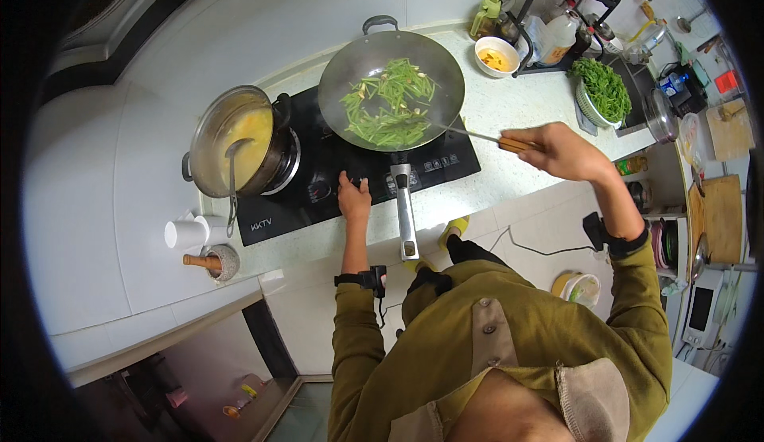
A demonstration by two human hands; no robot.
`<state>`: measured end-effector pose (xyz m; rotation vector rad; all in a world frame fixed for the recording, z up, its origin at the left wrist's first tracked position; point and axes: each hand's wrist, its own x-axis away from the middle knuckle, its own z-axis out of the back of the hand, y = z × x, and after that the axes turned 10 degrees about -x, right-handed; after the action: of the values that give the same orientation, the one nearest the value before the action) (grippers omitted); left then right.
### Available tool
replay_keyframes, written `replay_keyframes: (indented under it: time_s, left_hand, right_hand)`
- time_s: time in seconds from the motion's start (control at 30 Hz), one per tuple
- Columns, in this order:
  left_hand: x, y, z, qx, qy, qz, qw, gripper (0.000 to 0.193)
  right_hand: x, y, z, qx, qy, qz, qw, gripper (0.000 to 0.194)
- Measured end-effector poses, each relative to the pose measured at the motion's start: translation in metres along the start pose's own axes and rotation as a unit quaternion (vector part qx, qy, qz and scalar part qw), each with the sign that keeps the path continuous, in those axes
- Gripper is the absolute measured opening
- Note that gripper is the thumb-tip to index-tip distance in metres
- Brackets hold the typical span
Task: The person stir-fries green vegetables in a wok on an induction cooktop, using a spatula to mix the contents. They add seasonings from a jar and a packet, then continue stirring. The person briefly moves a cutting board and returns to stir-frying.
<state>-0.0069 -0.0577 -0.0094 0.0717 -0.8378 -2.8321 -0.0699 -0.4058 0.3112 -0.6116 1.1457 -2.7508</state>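
My right hand (pixel 564 152) grips the wooden handle of a metal spatula (pixel 471 134). Its blade end reaches into a wok (pixel 444 54), among chopped green stems (pixel 388 128) with pale bits that look like garlic. My left hand (pixel 354 196) rests at the control panel of a black cooktop (pixel 286 218), fingers apart, with no object visible in it. The wok's long metal handle (pixel 406 215) points toward me, just right of that hand. On the left burner stands a deep pot (pixel 262 170) of yellowish soup, with a metal ladle (pixel 231 170) leaning inside.
White cups (pixel 185 234) and a stone mortar (pixel 227 263) with a wooden pestle stand left of the cooktop. At the right are a white bowl (pixel 486 48), a black rack (pixel 525 21) with bottles, and a basket (pixel 588 105) of leafy greens. A cable (pixel 549 253) crosses the floor.
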Motion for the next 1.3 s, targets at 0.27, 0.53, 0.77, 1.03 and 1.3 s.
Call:
replay_keyframes:
  time_s: [0.27, 0.53, 0.77, 1.03, 1.3]
  left_hand:
    - [0.025, 0.01, 0.027, 0.081, -0.023, 0.038, 0.996, 0.06]
    - [0.049, 0.02, 0.051, 0.12, -0.005, 0.032, 0.992, 0.052]
    - [0.06, 0.015, 0.059, 0.225, -0.078, 0.098, 0.966, 0.046]
    - [0.076, 0.043, 0.092, 0.34, -0.125, 0.103, 0.926, 0.035]
    - [0.089, 0.048, 0.093, 0.374, -0.148, 0.118, 0.908, 0.031]
  right_hand:
    - [-0.074, 0.036, -0.078, 0.106, 0.174, 0.114, 0.972, 0.037]
    - [-0.113, 0.034, -0.042, 0.221, 0.181, 0.034, 0.958, 0.035]
    - [-0.073, 0.014, 0.044, 0.324, 0.094, 0.074, 0.938, 0.02]
    - [-0.082, -0.043, 0.089, 0.468, -0.028, 0.062, 0.881, 0.015]
    - [-0.149, 0.05, 0.015, 0.234, 0.127, 0.163, 0.95, 0.035]
